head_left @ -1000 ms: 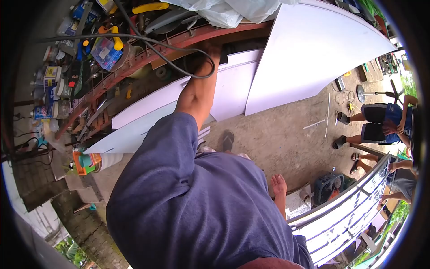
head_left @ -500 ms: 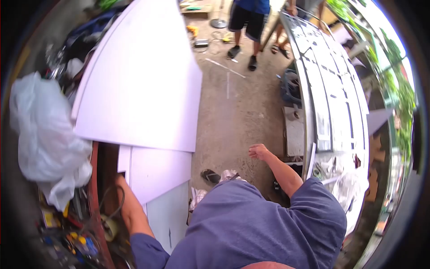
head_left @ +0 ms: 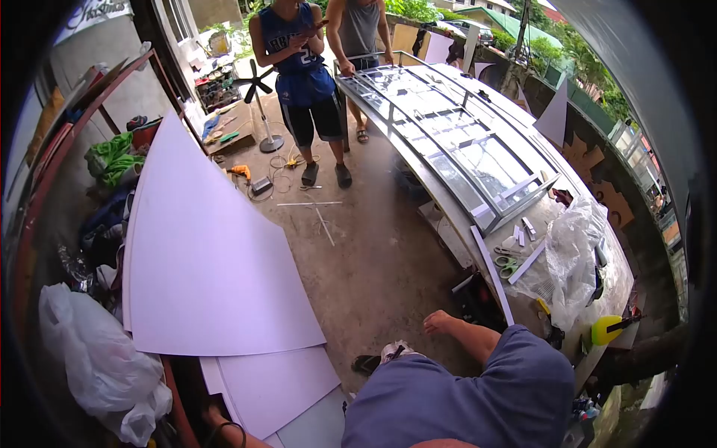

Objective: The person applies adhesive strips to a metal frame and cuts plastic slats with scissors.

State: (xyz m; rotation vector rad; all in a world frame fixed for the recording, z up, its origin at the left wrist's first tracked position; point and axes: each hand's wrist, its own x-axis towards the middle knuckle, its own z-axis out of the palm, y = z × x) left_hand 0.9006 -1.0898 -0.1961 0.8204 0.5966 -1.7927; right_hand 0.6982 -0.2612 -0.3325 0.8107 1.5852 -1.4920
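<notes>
My right hand (head_left: 439, 322) hangs in the air over the concrete floor, right of the white sheets. Its fingers look loosely curled, and whether they are apart is not clear. At the bottom left, my left hand (head_left: 215, 415) is low beside the edge of the smaller white sheet (head_left: 280, 388), close to a dark cable loop. Shadow hides its fingers. A large white sheet (head_left: 209, 261) overlaps the smaller one. To the right, a metal frame (head_left: 448, 142) with glass lies on a worktable, near green-handled scissors (head_left: 508, 266) and short white strips (head_left: 529, 228).
Two people stand ahead: one in a blue jersey (head_left: 305, 56), another in grey (head_left: 358, 30) with a hand on the frame. A fan (head_left: 270, 142), an orange drill (head_left: 240, 172), cables and thin strips (head_left: 326, 226) are on the floor. A plastic bag (head_left: 104, 358) bulges at left.
The view has tilted up, showing the two people's upper bodies and more of the frame. My left hand now appears lower, near the bottom edge; my right hand also appears lower.
</notes>
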